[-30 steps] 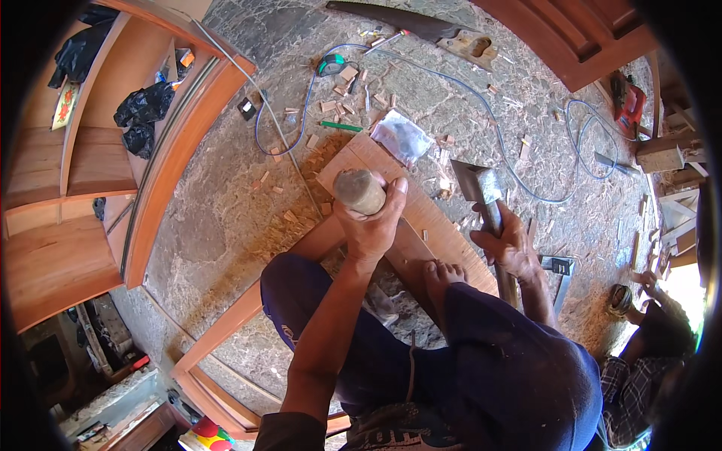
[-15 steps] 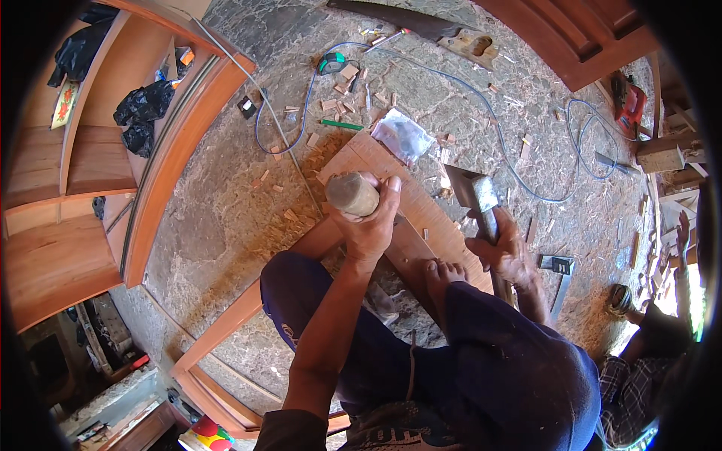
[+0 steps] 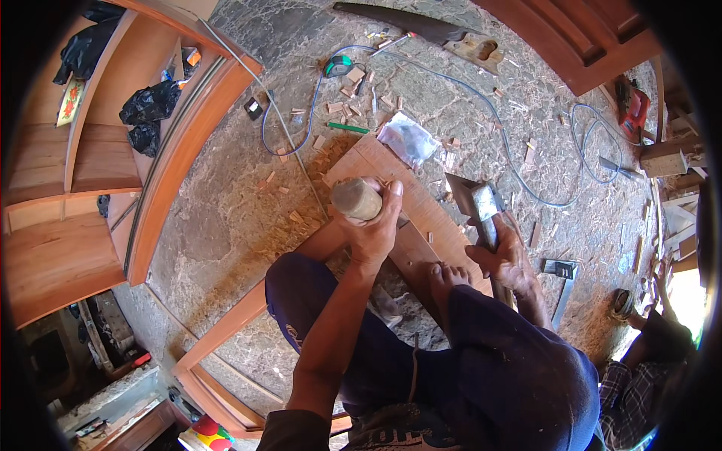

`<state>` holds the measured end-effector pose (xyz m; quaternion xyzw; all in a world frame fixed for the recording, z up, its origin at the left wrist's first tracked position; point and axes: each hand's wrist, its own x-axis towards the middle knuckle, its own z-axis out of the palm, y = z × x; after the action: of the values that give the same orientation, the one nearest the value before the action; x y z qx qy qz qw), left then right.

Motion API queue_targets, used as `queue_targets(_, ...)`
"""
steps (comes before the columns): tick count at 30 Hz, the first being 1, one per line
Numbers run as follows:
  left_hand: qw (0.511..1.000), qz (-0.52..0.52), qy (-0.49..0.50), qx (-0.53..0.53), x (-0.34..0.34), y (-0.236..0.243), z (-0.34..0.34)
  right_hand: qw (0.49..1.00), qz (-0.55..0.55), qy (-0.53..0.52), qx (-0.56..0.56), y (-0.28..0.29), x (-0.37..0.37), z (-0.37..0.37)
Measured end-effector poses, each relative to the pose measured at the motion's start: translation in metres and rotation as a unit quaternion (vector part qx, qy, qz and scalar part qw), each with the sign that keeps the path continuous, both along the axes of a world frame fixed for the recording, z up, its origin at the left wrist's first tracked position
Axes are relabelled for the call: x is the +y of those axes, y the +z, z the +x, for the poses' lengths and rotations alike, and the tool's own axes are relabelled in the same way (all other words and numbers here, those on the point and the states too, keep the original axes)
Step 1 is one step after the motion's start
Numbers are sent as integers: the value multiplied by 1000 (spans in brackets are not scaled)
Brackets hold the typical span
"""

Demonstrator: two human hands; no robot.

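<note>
My left hand (image 3: 375, 234) is wrapped round the thick, round wooden handle of a chisel (image 3: 356, 201), its butt end facing up. Its blade is hidden below my fist. Under it lies a wooden board (image 3: 398, 180), and a narrower wooden piece (image 3: 412, 252) stretches back toward my bare foot (image 3: 449, 278), which rests on the wood. To the right, my right hand (image 3: 505, 255) grips a hatchet (image 3: 485, 207) just below its metal head, with the flat blade pointing left. The hatchet head is held apart from the chisel.
Beyond the board lie a clear plastic bag (image 3: 408, 140), a green pencil (image 3: 347, 128), a tape measure (image 3: 338, 66) and a handsaw (image 3: 474, 51). A try square (image 3: 561, 279) is at right, near another person (image 3: 639, 376). A wooden cabinet (image 3: 184, 143) stands left; wood chips litter the floor.
Both hands keep their grips and have hardly moved. The whole view has shifted slightly. At the far right, the other person's raised arm has come down.
</note>
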<state>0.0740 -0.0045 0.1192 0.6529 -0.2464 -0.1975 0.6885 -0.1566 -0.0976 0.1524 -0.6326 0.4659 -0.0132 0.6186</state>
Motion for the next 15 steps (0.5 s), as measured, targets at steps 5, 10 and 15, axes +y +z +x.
queue_targets(5,999,-18,-19,23,-1,4,-18,997,32,-2,-70,5,3,-1)
queue_targets(10,984,-59,-84,-144,15,15,-44,962,-233,139,-36,64,2,25)
queue_targets(15,988,-40,-93,-113,31,9,-38,927,-349,104,96,133,16,33)
